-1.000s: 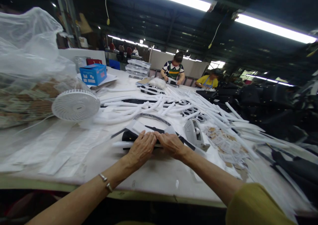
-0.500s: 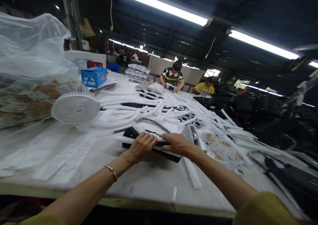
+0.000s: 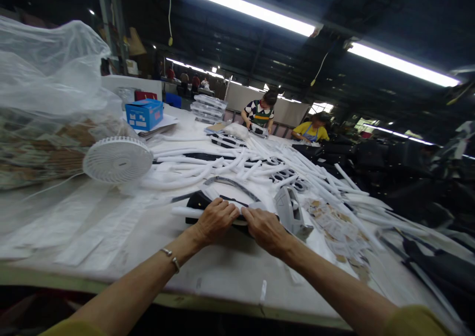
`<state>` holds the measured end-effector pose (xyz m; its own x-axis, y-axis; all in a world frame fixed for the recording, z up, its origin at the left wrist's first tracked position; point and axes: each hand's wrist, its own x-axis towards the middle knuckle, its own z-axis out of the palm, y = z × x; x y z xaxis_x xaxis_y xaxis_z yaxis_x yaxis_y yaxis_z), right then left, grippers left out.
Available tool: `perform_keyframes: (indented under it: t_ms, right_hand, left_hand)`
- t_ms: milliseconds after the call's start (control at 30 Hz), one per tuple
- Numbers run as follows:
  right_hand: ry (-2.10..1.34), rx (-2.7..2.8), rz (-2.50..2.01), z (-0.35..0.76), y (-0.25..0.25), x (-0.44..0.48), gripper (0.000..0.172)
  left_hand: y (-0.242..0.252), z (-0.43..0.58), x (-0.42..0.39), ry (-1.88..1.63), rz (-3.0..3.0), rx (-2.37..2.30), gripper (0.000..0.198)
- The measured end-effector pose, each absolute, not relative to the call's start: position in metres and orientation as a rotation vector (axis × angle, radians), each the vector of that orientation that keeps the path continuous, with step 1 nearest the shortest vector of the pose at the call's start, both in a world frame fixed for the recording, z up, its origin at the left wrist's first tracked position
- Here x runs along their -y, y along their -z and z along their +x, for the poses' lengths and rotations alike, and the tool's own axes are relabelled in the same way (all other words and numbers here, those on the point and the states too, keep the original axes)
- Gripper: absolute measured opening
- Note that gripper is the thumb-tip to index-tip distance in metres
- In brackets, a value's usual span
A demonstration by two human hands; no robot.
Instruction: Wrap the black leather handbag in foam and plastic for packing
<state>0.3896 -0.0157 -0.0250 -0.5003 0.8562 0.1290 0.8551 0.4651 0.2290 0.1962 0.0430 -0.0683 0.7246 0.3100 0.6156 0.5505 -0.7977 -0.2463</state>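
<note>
The right hand [image 3: 265, 229], opened wider just before, is now curling its fingers near the left hand [image 3: 217, 218]. Both are pinching the soft-looking black piece with a gold stud [image 3: 194, 201] over the white table [image 3: 148, 262], seemingly working one edge together.

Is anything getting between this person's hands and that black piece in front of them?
Nothing visible blocks either: the left hand and right hand both touch the black piece. A white tube sticks out at its left end.
</note>
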Motion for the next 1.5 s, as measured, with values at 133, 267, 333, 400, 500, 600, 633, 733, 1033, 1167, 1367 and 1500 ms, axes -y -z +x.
perform_keyframes:
  t_ms: [133,267,333,400,500,600,633,733,1033,1167,1367,1500]
  right_hand:
    - [-0.628,-2.794,1.668,0.39,0.052,0.026,0.045]
    - [-0.7,-2.902,1.73,0.378,0.061,0.031,0.071]
    - [-0.745,-2.986,1.704,0.375,0.053,0.033,0.073]
    - [-0.777,-3.08,1.659,0.379,0.041,0.037,0.061]
    - [-0.882,-3.166,1.732,0.395,0.026,0.048,0.026]
    - [-0.919,-3.086,1.829,0.413,0.027,0.06,0.01]
    - [-0.917,-3.037,1.83,0.417,0.031,0.062,0.011]
    - [-0.982,-2.923,1.836,0.42,0.047,0.064,0.014]
    - [-1.045,-2.994,1.708,0.438,0.05,0.059,0.018]
    - [-1.069,-2.977,1.672,0.45,0.049,0.062,0.015]
    - [-1.065,-3.129,1.671,0.413,0.034,0.07,0.019]
    - [-0.805,-3.015,1.749,0.383,0.025,0.044,0.053]
  left_hand:
    - [0.07,0.199,-0.037,0.77,-2.528,0.683,0.01]
    - [0.068,0.197,-0.035,0.723,-2.539,0.731,0.009]
    - [0.067,0.196,-0.036,0.712,-2.541,0.755,0.011]
    - [0.065,0.195,-0.035,0.716,-2.539,0.778,0.009]
    - [0.064,0.195,-0.034,0.742,-2.53,0.803,0.008]
    - [0.066,0.195,-0.032,0.763,-2.526,0.806,0.012]
    - [0.067,0.195,-0.031,0.767,-2.525,0.808,0.012]
    - [0.069,0.195,-0.031,0.765,-2.516,0.816,0.012]
    - [0.075,0.195,-0.032,0.768,-2.46,0.804,0.015]
    - [0.076,0.195,-0.032,0.759,-2.445,0.804,0.014]
    - [0.071,0.196,-0.032,0.734,-2.446,0.775,0.008]
    - [0.073,0.195,-0.032,0.739,-2.426,0.772,0.008]
